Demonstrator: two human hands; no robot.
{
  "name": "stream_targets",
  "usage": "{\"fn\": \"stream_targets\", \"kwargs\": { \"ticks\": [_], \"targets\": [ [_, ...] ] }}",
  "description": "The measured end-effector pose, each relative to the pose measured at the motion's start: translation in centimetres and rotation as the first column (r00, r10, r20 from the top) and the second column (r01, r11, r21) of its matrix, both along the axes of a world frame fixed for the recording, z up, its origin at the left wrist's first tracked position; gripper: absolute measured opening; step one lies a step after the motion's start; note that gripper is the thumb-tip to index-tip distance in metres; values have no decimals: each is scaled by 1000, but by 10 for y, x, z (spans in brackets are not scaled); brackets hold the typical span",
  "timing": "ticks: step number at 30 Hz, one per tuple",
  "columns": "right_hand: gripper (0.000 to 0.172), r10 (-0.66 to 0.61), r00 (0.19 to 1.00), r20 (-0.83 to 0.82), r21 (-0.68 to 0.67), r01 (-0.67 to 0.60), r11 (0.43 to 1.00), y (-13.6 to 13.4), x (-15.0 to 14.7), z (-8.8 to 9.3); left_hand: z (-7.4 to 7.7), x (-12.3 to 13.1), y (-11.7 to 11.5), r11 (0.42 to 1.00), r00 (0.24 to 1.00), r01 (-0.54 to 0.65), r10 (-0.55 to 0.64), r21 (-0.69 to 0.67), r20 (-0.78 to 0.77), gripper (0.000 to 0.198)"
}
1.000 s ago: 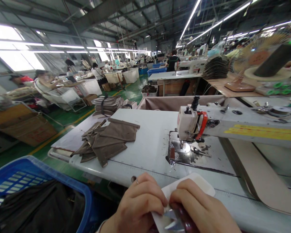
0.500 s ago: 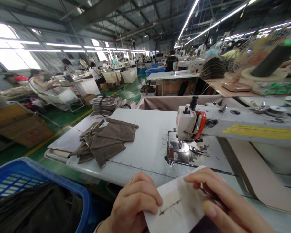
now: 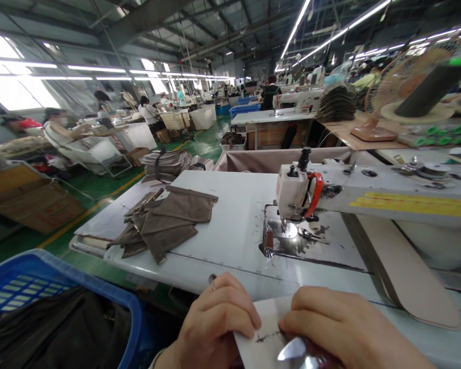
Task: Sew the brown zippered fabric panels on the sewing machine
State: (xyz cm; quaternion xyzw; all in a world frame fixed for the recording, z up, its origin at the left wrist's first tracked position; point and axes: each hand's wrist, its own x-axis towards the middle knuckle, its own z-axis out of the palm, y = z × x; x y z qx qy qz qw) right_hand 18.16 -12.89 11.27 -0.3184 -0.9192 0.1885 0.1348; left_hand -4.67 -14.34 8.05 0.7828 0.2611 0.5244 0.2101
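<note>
At the bottom of the head view, my left hand [image 3: 221,323] pinches a pale, flat sheet-like piece [image 3: 263,312] by its left side. A short row of dark, messy stitches runs across its face. My right hand [image 3: 326,323] is closed over the right part of that piece, its fingertips against the surface near the stitches. Under the right palm two shiny metal blades of thread snips [image 3: 292,348] point toward the stitches; the grip is hidden by the hand. Beyond both hands stands the sewing machine [image 3: 295,192], with nothing under its needle.
Brown fabric pieces [image 3: 172,220] lie heaped on the white table [image 3: 234,215]. A blue basket [image 3: 134,307] of dark fabric stands at the lower left. Long beige panels [image 3: 407,271] rest under the machine arm. Bundled pieces [image 3: 165,164] sit behind; people work farther off.
My right hand has turned over and moved in closer to the left hand, covering more of the pale piece. Metal blades now show beneath it. The piece has dropped lower.
</note>
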Motion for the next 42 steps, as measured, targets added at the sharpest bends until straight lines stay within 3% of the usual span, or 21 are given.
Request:
{"fn": "stream_targets", "kwargs": {
  "ticks": [4, 11, 14, 17, 19, 21, 25, 28, 31, 35, 36, 39, 42],
  "targets": [
    [17, 29, 999, 37, 110, -33, 993, -3, -3, -6, 0, 0, 0, 999, 1000, -10, 11, -41, 29, 9],
    [20, -237, 967, -91, 101, 246, 964, 3, 14, -19, -1, 2, 1, 999, 999, 16, -17, 31, 33, 8],
    [8, -414, 896, -162, 126, 435, 892, 12, 43, -28, 1, 0, 2, 1000, 998, -11, 10, 12, 60, 10],
    [11, -537, 807, -247, 141, 578, 804, 18, 68, -36, 2, -4, 4, 1000, 996, -29, 29, -2, 79, 13],
    [10, -480, 836, -266, 61, 512, 857, 18, 70, -35, 2, -5, 4, 1000, 996, -23, 23, -2, 81, 12],
    [10, -347, 903, -253, -61, 343, 937, 14, 57, -27, 1, -5, 4, 1000, 997, -13, 14, -4, 79, 11],
    [38, -164, 967, -193, -187, 128, 974, 3, 13, -6, 2, -1, 1, 1000, 998, -2, 3, -9, 58, 10],
    [36, -132, 987, -91, -200, 111, 973, -1, -3, 1, 2, 1, -3, 999, 999, 7, -5, -36, 42, 10],
    [27, -250, 963, -98, -135, 236, 962, 3, 6, -5, 1, 1, -5, 990, 991, 31, -13, -136, 134, 10],
    [2, -499, 815, -293, -5, 521, 854, 10, 36, -22, -2, -6, -3, 909, 957, -27, 144, -416, 254, 19],
    [9, -502, 794, -341, 18, 540, 841, 9, 41, -26, -1, -7, -1, 871, 950, -39, 184, -490, 252, 23],
    [31, -390, 822, -416, 106, 470, 876, 5, 40, -30, 3, -8, 6, 743, 948, -4, 217, -670, 235, 36],
    [31, -266, 885, -382, 159, 346, 925, 1, 23, -23, 11, -4, 11, 632, 959, -1, 219, -775, 177, 39]
  ]
}}
